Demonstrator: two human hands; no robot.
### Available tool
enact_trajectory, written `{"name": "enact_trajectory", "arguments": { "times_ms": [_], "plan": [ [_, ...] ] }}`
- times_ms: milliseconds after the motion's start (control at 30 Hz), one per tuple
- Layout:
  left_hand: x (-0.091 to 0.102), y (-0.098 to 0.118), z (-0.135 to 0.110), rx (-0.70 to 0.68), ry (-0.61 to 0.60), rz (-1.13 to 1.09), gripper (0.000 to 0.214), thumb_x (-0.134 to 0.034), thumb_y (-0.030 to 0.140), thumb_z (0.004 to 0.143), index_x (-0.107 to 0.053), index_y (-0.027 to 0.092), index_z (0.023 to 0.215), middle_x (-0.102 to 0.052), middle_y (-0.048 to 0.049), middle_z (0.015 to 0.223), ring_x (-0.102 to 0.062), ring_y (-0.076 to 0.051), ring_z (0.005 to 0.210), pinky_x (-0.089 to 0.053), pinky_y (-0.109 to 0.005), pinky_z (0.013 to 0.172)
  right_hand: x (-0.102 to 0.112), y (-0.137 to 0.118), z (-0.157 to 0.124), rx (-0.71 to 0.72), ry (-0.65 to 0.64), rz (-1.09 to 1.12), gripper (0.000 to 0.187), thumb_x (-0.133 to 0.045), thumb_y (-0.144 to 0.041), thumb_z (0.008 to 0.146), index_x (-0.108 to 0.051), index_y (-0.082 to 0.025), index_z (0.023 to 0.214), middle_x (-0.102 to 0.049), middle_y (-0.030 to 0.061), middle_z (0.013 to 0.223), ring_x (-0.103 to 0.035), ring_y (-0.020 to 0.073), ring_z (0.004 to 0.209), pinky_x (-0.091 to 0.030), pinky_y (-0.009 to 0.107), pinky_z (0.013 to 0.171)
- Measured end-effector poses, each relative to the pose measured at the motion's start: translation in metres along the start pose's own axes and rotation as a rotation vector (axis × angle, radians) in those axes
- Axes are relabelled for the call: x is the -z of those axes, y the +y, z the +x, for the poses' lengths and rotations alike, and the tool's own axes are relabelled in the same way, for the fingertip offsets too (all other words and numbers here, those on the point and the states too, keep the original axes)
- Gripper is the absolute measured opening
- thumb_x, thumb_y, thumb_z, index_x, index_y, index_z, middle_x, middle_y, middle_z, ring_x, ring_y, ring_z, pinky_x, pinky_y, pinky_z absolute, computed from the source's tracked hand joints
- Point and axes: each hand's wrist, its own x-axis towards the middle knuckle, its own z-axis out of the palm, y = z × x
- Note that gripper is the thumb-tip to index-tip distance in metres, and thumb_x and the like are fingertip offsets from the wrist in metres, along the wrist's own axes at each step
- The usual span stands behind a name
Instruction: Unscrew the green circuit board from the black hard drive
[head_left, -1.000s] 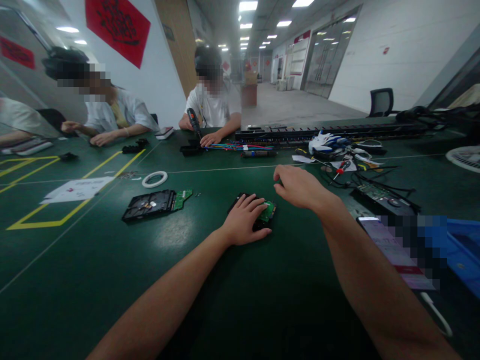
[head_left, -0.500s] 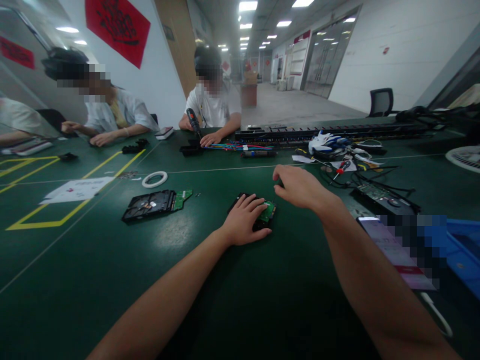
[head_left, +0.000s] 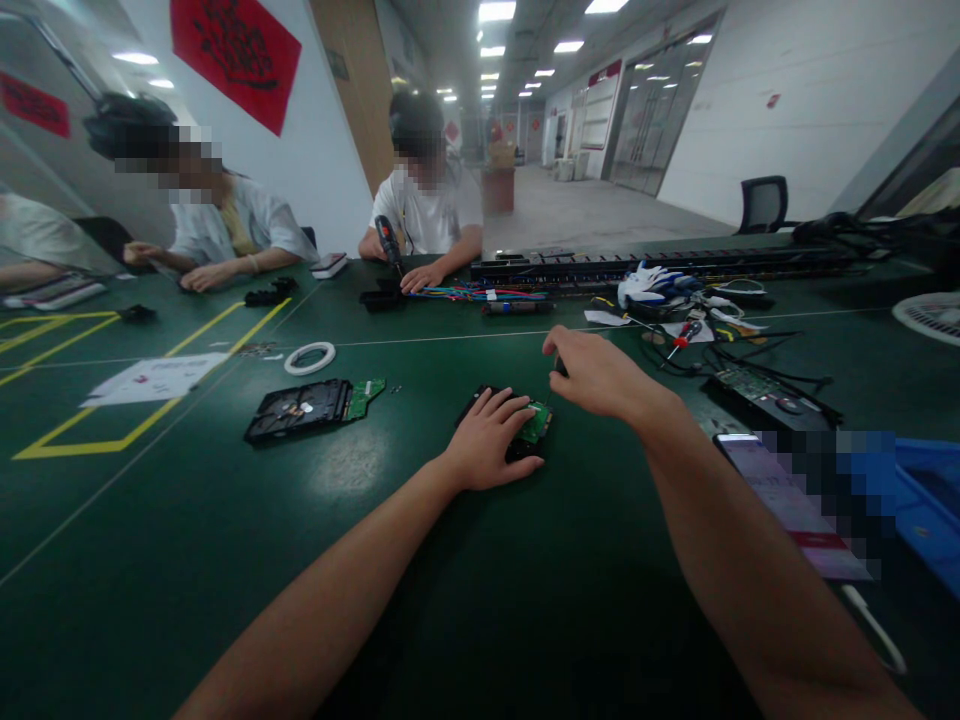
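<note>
My left hand (head_left: 489,438) lies flat, fingers spread, on a black hard drive (head_left: 519,448) with a green circuit board (head_left: 537,421) on the green table (head_left: 390,560). My right hand (head_left: 596,373) hovers just right of and above the drive, fingers closed round a thin dark screwdriver (head_left: 556,370) whose tip points down at the board's corner. Most of the drive is hidden under my left hand.
A second hard drive (head_left: 307,407) with its green board lies to the left, a white tape ring (head_left: 309,357) behind it. Tools, cables and gloves (head_left: 660,285) clutter the right. A phone (head_left: 787,495) and blue tray (head_left: 926,500) sit near right. Two people work across the table.
My right hand has shifted slightly left and down toward the drive, and the screwdriver now shows below its fingers. My left hand has stayed put.
</note>
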Motion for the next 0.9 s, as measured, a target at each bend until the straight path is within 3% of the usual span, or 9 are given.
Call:
{"name": "enact_trajectory", "arguments": {
  "times_ms": [133, 367, 533, 800, 900],
  "plan": [
    [0.0011, 0.0005, -0.0001, -0.002, 0.002, -0.007, 0.081, -0.06, 0.073, 0.091, -0.05, 0.022, 0.154, -0.048, -0.0102, 0.164, -0.033, -0.039, 0.157, -0.015, -0.063, 0.133, -0.0004, -0.0016, 0.0001, -0.01, -0.003, 0.014, 0.034, -0.065, -0.021, 0.092, -0.058, -0.015, 0.126, -0.075, 0.0161, 0.112, -0.071, 0.0312, 0.102, -0.051, 0.041, 0.087],
    [0.0016, 0.0011, 0.0007, 0.003, -0.004, -0.007, 0.082, -0.062, 0.072, 0.091, -0.049, 0.022, 0.155, -0.047, -0.0104, 0.164, -0.033, -0.04, 0.157, -0.015, -0.064, 0.132, -0.0001, -0.0044, -0.0014, -0.089, -0.008, -0.127, 0.037, -0.056, -0.048, 0.104, -0.062, -0.015, 0.12, -0.072, 0.02, 0.119, -0.071, 0.0361, 0.105, -0.053, 0.045, 0.083],
    [0.0007, 0.0012, 0.0005, 0.007, 0.002, -0.01, 0.082, -0.062, 0.072, 0.09, -0.05, 0.023, 0.154, -0.048, -0.0102, 0.164, -0.033, -0.04, 0.157, -0.015, -0.063, 0.133, -0.0013, -0.0033, -0.0008, -0.054, -0.012, -0.164, 0.026, -0.063, -0.035, 0.101, -0.062, -0.016, 0.119, -0.073, 0.0171, 0.116, -0.072, 0.0348, 0.1, -0.053, 0.043, 0.078],
    [-0.0013, -0.0003, 0.0001, -0.002, 0.013, -0.02, 0.081, -0.062, 0.072, 0.09, -0.05, 0.023, 0.154, -0.048, -0.0106, 0.163, -0.034, -0.04, 0.156, -0.015, -0.064, 0.132, -0.0006, -0.0009, -0.0007, 0.031, -0.01, -0.057, 0.035, -0.069, -0.018, 0.092, -0.059, -0.017, 0.126, -0.072, 0.0143, 0.124, -0.069, 0.0306, 0.11, -0.051, 0.04, 0.092],
    [-0.0008, -0.0004, 0.0001, -0.005, 0.015, -0.024, 0.081, -0.061, 0.073, 0.091, -0.051, 0.023, 0.153, -0.048, -0.0104, 0.163, -0.034, -0.04, 0.156, -0.015, -0.064, 0.132, 0.0006, -0.003, -0.0021, 0.047, -0.039, -0.047, 0.033, -0.067, -0.024, 0.094, -0.059, -0.016, 0.125, -0.07, 0.0158, 0.127, -0.069, 0.0317, 0.113, -0.051, 0.042, 0.094]
  ]
}}
